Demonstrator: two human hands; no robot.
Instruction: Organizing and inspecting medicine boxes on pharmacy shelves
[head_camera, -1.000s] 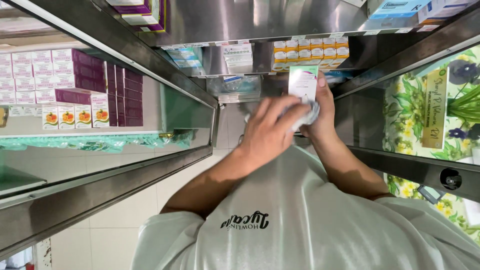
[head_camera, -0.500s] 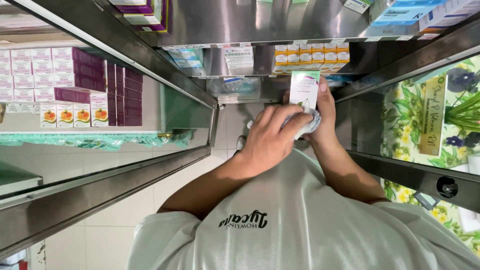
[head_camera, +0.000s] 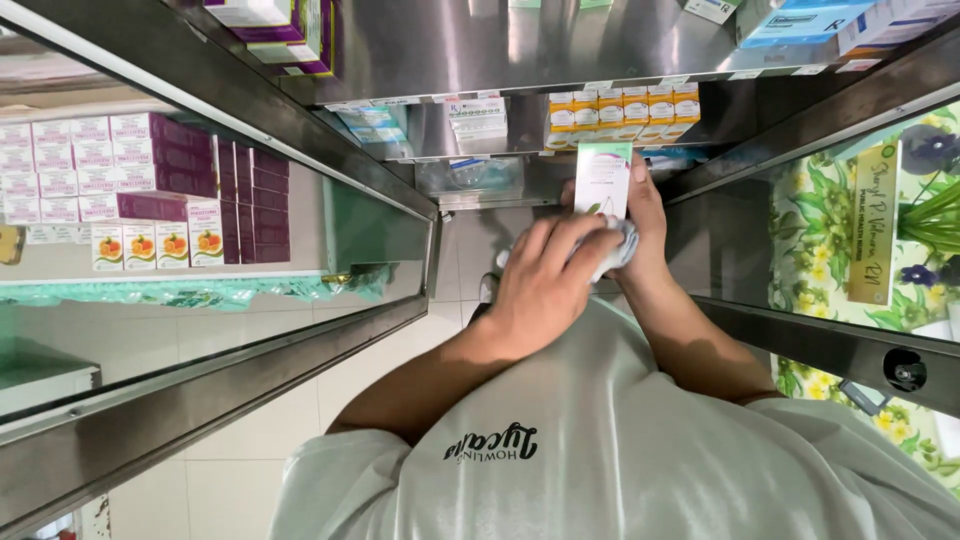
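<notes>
there, the right hand (head_camera: 640, 215) was wrapped around the lower end of a small white-and-green carton (head_camera: 603, 180), holding it upright, while the left hand (head_camera: 548, 280) lay curled over a crumpled white cloth (head_camera: 618, 250) pressed against the carton's base, just in front of the right wrist. beyond the carton stood a row of orange-and-white boxes (head_camera: 622, 110) on a steel shelf (head_camera: 480, 45). well off from the left hand, purple boxes (head_camera: 170, 165) sat behind a glass panel (head_camera: 200, 300).

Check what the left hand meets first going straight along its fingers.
Left hand meets the white cloth it touches, then the green-and-white box in the right hand; depth unclear.
</notes>
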